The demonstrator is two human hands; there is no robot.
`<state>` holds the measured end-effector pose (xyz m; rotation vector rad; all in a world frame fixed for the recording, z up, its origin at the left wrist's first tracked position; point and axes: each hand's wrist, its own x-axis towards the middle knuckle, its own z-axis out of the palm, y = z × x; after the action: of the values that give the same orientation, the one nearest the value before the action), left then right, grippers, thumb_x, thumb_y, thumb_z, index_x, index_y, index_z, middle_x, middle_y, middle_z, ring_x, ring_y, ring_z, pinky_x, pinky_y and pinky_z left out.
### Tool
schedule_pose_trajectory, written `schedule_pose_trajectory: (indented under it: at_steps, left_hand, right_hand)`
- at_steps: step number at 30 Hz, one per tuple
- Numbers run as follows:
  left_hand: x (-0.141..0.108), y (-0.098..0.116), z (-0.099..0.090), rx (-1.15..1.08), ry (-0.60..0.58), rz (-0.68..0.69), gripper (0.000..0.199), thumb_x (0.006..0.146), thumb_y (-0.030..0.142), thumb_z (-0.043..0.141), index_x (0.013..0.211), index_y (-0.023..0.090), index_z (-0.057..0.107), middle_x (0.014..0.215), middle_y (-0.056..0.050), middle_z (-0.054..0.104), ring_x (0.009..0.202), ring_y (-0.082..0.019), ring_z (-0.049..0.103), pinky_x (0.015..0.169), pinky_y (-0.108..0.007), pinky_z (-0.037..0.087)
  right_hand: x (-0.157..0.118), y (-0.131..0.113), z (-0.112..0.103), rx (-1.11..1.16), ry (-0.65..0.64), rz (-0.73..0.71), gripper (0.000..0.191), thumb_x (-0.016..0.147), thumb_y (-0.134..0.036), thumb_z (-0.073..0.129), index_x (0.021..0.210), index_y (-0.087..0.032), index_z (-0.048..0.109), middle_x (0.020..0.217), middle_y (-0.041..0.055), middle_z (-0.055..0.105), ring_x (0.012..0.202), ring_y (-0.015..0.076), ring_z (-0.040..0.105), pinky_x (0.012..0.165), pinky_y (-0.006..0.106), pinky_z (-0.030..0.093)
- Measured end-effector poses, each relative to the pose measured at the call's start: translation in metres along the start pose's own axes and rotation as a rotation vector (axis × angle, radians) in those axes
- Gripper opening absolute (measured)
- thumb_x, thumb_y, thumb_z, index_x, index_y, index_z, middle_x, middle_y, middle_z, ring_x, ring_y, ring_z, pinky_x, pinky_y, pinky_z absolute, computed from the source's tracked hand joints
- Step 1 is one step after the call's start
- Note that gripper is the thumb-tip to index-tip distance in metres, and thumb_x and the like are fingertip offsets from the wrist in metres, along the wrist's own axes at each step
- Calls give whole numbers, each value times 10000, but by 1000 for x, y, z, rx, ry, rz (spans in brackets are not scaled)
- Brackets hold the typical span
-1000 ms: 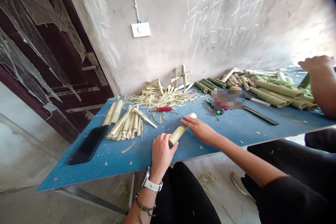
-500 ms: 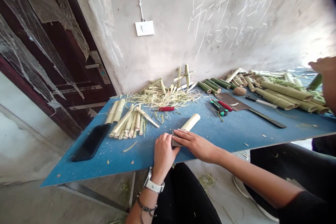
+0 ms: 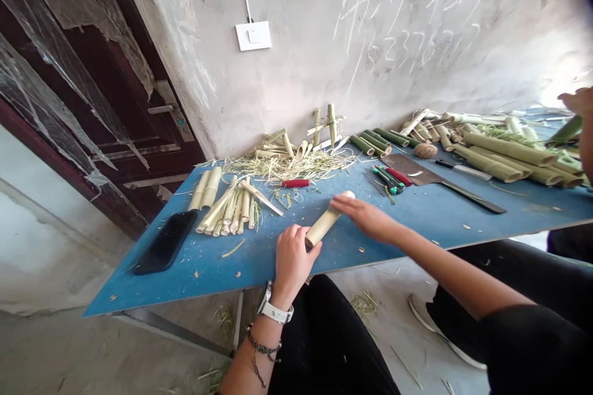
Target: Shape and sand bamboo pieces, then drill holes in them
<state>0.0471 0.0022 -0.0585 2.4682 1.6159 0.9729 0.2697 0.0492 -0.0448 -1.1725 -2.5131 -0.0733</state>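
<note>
A short piece of peeled bamboo (image 3: 323,226) lies slanted on the blue table (image 3: 264,259), its near end toward me. My left hand (image 3: 294,255) grips that near end, thumb and fingers around it. Over the far end lies my right hand (image 3: 365,216), fingers closed down across the top and slightly blurred. The grey-brown sheet like sandpaper seen under these fingers earlier is now hidden beneath them. A bundle of thin peeled bamboo sticks (image 3: 231,210) lies left of my hands, and a red-handled tool (image 3: 295,183) lies beyond them.
A black phone (image 3: 167,242) lies at the left. Bamboo shavings (image 3: 287,163) heap along the wall. Rightward are a cleaver (image 3: 412,171), green-and-black cutters (image 3: 389,179), a knife (image 3: 466,170) and bamboo tubes (image 3: 514,151). Another person's hand (image 3: 581,111) is at the right edge.
My right hand has slid away from me along the bamboo, from the near end to the far end, uncovering its middle. My left hand keeps its hold. The view has shifted slightly.
</note>
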Motion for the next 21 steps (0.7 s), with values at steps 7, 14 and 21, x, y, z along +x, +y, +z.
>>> schedule_pose_trajectory:
  at_steps: [7, 14, 21]
  left_hand:
    - [2, -1, 1, -3, -6, -8, 210, 787, 325, 547, 948, 191, 563, 880, -36, 562, 874, -210, 538, 760, -359, 417]
    - [0, -2, 1, -43, 46, 16, 306, 780, 201, 541, 1083, 216, 496, 998, -42, 530, 941, -193, 522, 805, -349, 418]
    - [4, 6, -6, 138, -4, 37, 308, 771, 183, 532, 1075, 192, 482, 1007, -55, 527, 960, -204, 504, 809, -354, 433]
  right_hand:
    - [4, -18, 2, 112, -14, -180, 539, 816, -46, 316, 1341, -157, 360, 1394, 105, 315, 1287, 202, 258, 1058, 415, 268]
    - [-38, 0, -18, 367, 264, 217, 423, 931, -253, 257, 1343, -230, 348, 1355, 33, 390, 1247, 176, 341, 1055, 396, 275]
    - [-67, 31, 14, 639, 738, 588, 496, 852, -499, 395, 1225, -189, 503, 1234, 59, 522, 1183, 251, 423, 1043, 443, 267]
